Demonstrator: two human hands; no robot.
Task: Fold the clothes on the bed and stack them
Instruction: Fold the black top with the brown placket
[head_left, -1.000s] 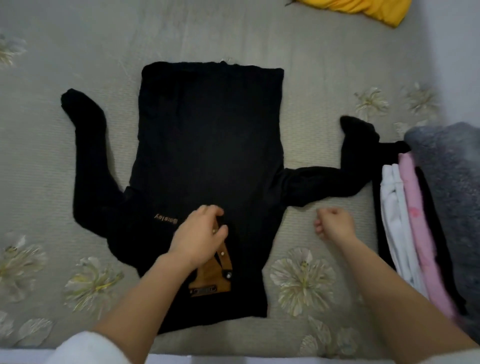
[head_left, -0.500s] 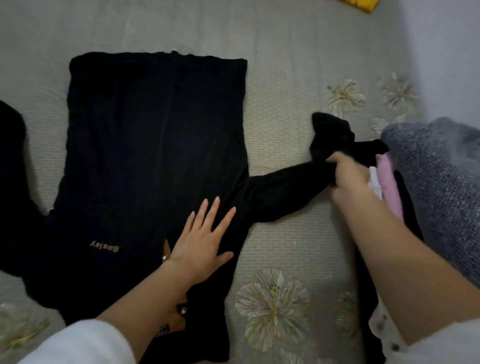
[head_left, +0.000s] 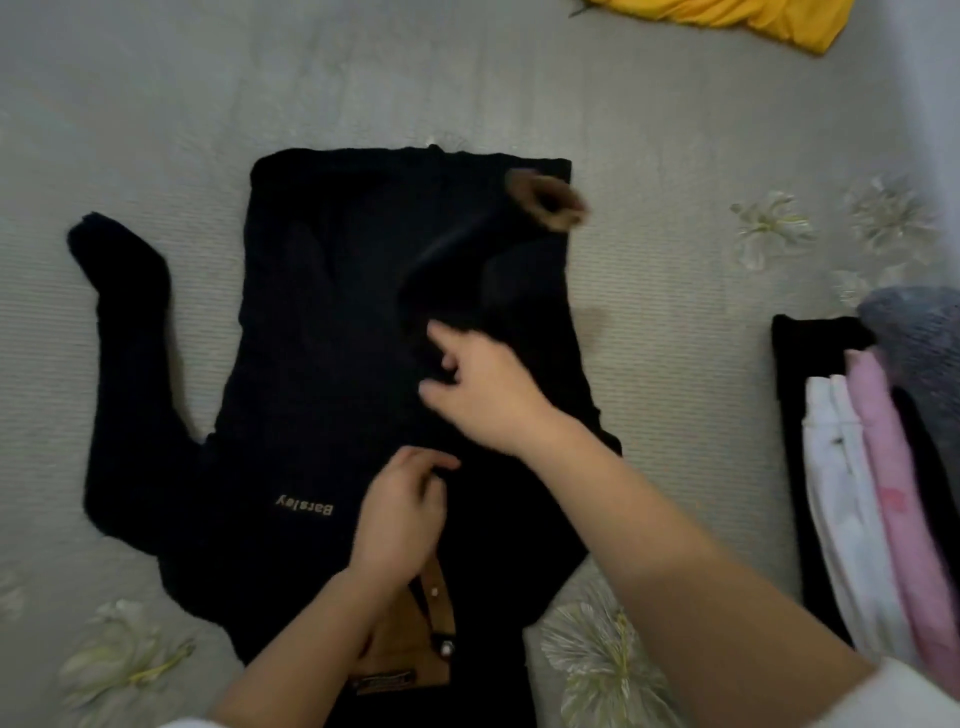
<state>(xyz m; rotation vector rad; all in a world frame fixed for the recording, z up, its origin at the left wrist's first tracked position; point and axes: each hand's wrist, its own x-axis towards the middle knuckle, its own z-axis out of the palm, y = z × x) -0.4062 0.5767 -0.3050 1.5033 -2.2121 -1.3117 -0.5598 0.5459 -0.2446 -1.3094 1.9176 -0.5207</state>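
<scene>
"Black sweater (head_left: 322, 312) – where's it lying from where you stand?"
"Flat on the flowered bedspread (head_left: 156, 104), front up, collar end toward the person. Far left, one sleeve (head_left: 119, 338) sprawls out on the cover, bent at the elbow."
"And the hands?"
"Going across, there's gold lettering (head_left: 304, 506) on the chest, then the left hand (head_left: 400, 512) just beside it. Its fingers are curled down onto the cloth above the tan placket (head_left: 421, 639). Whether it's pinching fabric or only resting, I can't tell."
"The right one?"
"Right hand (head_left: 488, 395) is blurred, over the middle of the body, thumb and forefinger spread and loose, gripping nothing I can make out. It's over the other sleeve (head_left: 524, 260), which lies folded across the front, its brown-lined cuff (head_left: 550, 205) near the hem corner."
"Anything further right?"
"A stack of folded clothes (head_left: 857, 493), black, white and pink, well apart from the sweater. A grey knit (head_left: 919, 353) lies against it, and a yellow garment (head_left: 727, 21) sits at the far top edge"
</scene>
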